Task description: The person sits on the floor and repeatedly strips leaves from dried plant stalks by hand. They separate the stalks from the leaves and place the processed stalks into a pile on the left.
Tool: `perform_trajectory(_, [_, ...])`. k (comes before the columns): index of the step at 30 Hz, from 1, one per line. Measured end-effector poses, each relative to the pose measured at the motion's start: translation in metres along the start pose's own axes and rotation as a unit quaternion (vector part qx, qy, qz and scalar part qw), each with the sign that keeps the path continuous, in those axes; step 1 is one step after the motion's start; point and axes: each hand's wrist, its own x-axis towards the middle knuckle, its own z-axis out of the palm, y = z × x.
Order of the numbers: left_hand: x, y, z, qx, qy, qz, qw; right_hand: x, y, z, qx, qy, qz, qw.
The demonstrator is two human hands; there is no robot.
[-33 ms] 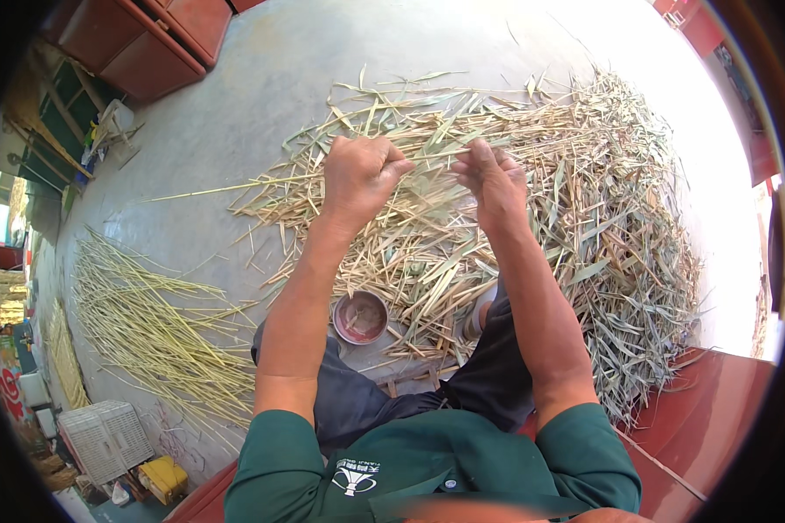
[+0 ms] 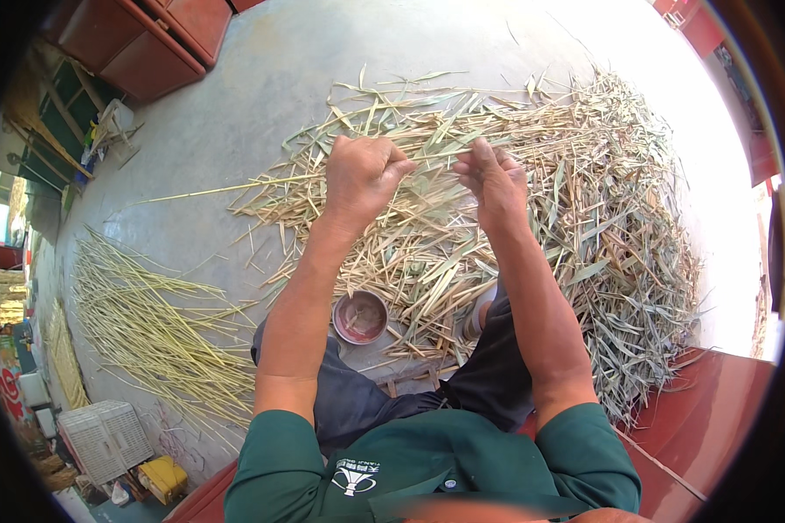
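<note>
One thin, straw-coloured reed stalk (image 2: 235, 187) runs nearly level in front of me, its thin end sticking out far to the left. My left hand (image 2: 363, 174) is closed in a fist around it. My right hand (image 2: 494, 181) pinches the stalk's right-hand stretch between thumb and fingertips, a short gap from the left. Beneath both hands spreads a broad heap of dry reed leaves and husks (image 2: 619, 209). To the left, on the floor, lies a loose bundle of thin yellow-green stalks (image 2: 153, 318).
A small round bowl (image 2: 360, 318) with a reddish inside stands between my knees. At far left are a white plastic crate (image 2: 105, 440) and a yellow container (image 2: 162, 478). Red cabinets (image 2: 131, 48) stand at the back left, and a glossy red surface (image 2: 706, 427) lies at the lower right.
</note>
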Motion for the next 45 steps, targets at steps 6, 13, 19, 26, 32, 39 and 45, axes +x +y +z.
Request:
perform_trajectory(6, [-0.004,-0.004,-0.001,0.045,0.014,0.022,0.999,0.001,-0.009,-0.006,-0.001,0.053,-0.012,0.999])
perform_trajectory(13, [-0.006,-0.028,-0.021,0.009,0.030,-0.024,0.999,0.023,-0.063,-0.074,0.109,0.223,-0.095,0.964])
perform_trajectory(19, [-0.010,-0.024,-0.011,-0.031,0.019,-0.036,0.999,-0.012,-0.028,-0.019,0.028,-0.067,0.079,0.994])
perform_trajectory(26, [-0.023,-0.036,-0.008,-0.182,-0.037,-0.127,0.974,-0.020,-0.012,0.014,-0.078,-0.084,0.009,0.993])
perform_trajectory(32, [-0.010,-0.039,-0.031,-0.256,0.065,-0.174,0.949,-0.005,-0.005,-0.010,-0.094,-0.063,-0.007,0.994])
perform_trajectory(39, [-0.032,-0.029,-0.004,0.118,-0.018,0.117,0.986,-0.005,0.004,-0.005,-0.092,-0.060,0.016,0.994])
perform_trajectory(45, [-0.052,-0.052,-0.053,0.327,-0.128,0.127,0.928,-0.017,0.008,0.010,-0.071,-0.097,0.109,0.987])
